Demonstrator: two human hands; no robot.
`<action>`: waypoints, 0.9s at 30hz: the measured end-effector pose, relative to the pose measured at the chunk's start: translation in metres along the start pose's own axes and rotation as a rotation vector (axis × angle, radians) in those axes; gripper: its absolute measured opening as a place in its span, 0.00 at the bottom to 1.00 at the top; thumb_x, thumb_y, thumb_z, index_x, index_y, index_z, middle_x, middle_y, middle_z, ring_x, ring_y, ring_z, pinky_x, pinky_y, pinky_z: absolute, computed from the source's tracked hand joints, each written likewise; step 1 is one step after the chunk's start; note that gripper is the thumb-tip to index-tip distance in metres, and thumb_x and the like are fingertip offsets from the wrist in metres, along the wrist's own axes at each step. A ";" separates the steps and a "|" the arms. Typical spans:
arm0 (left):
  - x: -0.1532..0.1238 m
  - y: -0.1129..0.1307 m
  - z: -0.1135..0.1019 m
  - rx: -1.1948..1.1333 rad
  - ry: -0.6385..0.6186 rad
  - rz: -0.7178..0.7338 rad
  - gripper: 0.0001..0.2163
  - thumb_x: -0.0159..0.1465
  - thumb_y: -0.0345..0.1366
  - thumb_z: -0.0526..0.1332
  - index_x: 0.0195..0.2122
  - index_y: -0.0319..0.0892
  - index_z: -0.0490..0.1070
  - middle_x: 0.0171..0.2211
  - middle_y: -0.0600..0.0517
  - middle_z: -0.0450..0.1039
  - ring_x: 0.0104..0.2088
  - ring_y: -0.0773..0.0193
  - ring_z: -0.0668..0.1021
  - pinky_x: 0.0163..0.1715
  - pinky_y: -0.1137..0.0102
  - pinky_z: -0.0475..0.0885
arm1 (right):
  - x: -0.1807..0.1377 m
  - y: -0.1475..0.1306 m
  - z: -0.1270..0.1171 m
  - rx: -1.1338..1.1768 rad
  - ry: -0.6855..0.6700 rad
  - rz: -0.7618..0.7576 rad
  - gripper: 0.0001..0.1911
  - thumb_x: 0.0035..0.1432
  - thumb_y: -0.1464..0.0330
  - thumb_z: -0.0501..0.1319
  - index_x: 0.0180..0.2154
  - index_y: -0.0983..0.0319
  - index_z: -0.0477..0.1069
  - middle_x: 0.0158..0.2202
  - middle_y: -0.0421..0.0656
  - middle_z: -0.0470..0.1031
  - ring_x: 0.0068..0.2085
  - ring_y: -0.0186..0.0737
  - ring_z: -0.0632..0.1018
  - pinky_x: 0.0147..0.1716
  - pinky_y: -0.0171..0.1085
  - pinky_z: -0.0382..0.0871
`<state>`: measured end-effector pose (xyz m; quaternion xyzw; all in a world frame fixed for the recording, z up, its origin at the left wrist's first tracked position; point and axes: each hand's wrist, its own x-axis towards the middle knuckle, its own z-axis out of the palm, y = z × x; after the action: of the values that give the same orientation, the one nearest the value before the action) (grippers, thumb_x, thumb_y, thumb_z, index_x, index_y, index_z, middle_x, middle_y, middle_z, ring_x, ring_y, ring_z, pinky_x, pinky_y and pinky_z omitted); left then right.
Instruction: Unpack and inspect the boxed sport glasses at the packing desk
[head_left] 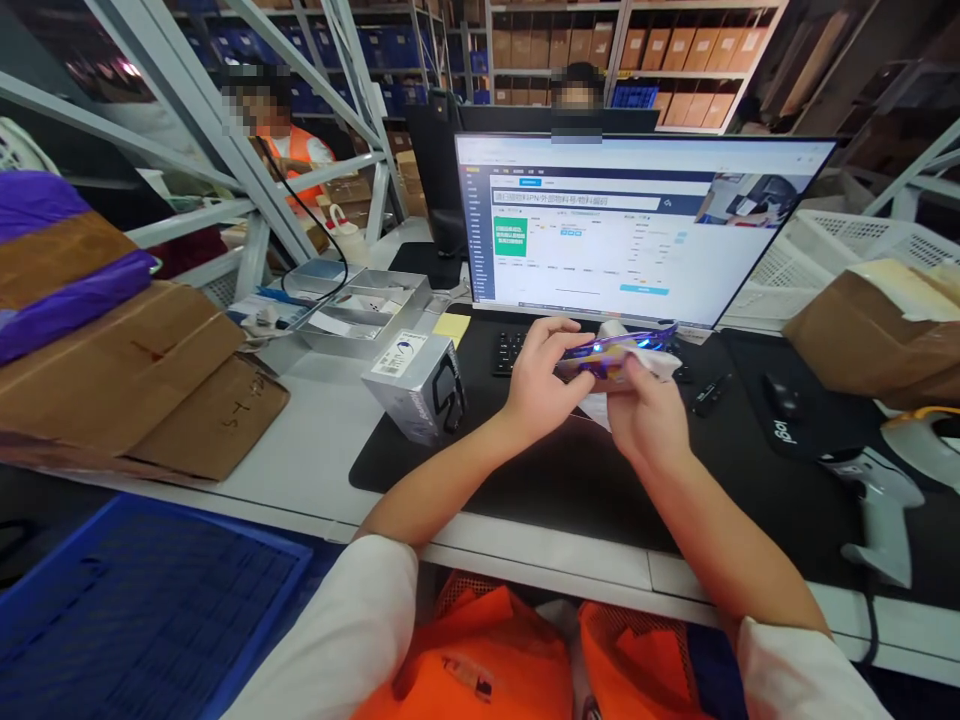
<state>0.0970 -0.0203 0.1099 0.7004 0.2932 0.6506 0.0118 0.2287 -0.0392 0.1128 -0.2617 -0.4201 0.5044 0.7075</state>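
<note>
Above the black desk mat (487, 480), in front of the monitor, both hands hold a flat, shiny purple-blue packet (611, 347). My left hand (546, 378) grips its left end between thumb and fingers. My right hand (651, 405) closes on the right side, with crumpled white paper or film (656, 363) by the thumb. What exactly the packet is cannot be made out. A silver box (420, 385) with a white label on top stands upright to the left of my left hand. Behind the hands lies a black keyboard (508, 352), partly covered by them.
A lit monitor (585, 240) stands at the back. To the right are a mouse (782, 397), a handheld scanner (881, 515) and an open carton (870, 335). Cartons (150, 370) and a metal divided tray (367, 310) sit left. A blue crate (150, 610) is below. Co-workers sit beyond.
</note>
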 end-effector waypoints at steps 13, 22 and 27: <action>0.008 -0.007 -0.007 0.027 -0.031 -0.025 0.15 0.57 0.25 0.64 0.46 0.41 0.75 0.43 0.49 0.75 0.45 0.62 0.79 0.48 0.66 0.75 | 0.010 -0.012 -0.007 -0.170 -0.040 0.150 0.16 0.47 0.60 0.74 0.36 0.60 0.77 0.39 0.44 0.82 0.41 0.46 0.82 0.41 0.42 0.78; 0.031 -0.013 -0.045 0.324 -0.302 0.131 0.18 0.62 0.27 0.59 0.52 0.45 0.78 0.43 0.48 0.75 0.47 0.57 0.75 0.52 0.59 0.69 | 0.033 -0.096 -0.076 -1.043 -0.313 0.034 0.25 0.63 0.47 0.61 0.29 0.61 0.77 0.26 0.48 0.79 0.28 0.46 0.78 0.31 0.43 0.73; 0.029 0.000 -0.044 0.314 -0.587 0.288 0.18 0.64 0.28 0.59 0.54 0.48 0.76 0.46 0.48 0.75 0.51 0.55 0.75 0.59 0.53 0.65 | 0.023 -0.096 -0.058 -1.081 -0.728 0.221 0.29 0.70 0.47 0.51 0.29 0.58 0.78 0.27 0.45 0.80 0.38 0.46 0.81 0.52 0.43 0.72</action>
<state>0.0561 -0.0241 0.1435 0.8847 0.2722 0.3639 -0.1041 0.3296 -0.0487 0.1671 -0.4341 -0.7973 0.3483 0.2335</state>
